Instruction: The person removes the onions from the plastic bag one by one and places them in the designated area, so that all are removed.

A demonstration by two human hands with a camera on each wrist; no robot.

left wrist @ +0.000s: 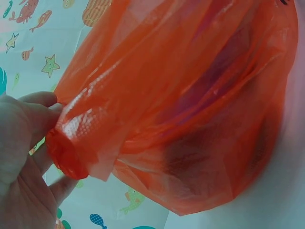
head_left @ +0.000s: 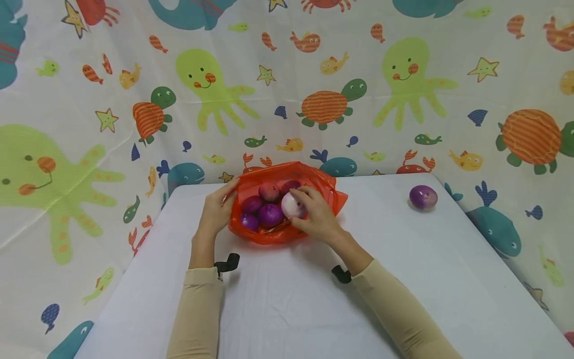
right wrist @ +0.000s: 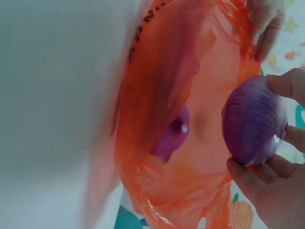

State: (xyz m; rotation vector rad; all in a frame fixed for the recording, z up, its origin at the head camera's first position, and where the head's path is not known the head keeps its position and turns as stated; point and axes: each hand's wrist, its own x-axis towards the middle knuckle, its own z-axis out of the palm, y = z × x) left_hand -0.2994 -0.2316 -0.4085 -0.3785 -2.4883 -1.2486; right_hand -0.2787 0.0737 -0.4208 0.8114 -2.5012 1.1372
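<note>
An orange-red plastic bag (head_left: pixel 264 238) lies with its mouth spread, several red onions (head_left: pixel 270 215) inside it. My left hand (head_left: pixel 216 212) pinches the left edge of the bag; in the left wrist view that hand (left wrist: pixel 28 143) has a bunched bit of plastic between thumb and fingers. Over the right part of the opening, my right hand (head_left: pixel 317 214) grips a pale-sided red onion (head_left: pixel 293 205). The right wrist view shows this onion (right wrist: pixel 253 121) purple and shiny, held by the fingertips apart from the onion (right wrist: pixel 172 136) deeper in the bag.
One more red onion (head_left: pixel 423 197) sits alone near the back right of the white table (head_left: pixel 278 309). Behind the table hangs a curtain (head_left: pixel 287 75) printed with sea animals. Some dark printing marks the bag's outside in the right wrist view.
</note>
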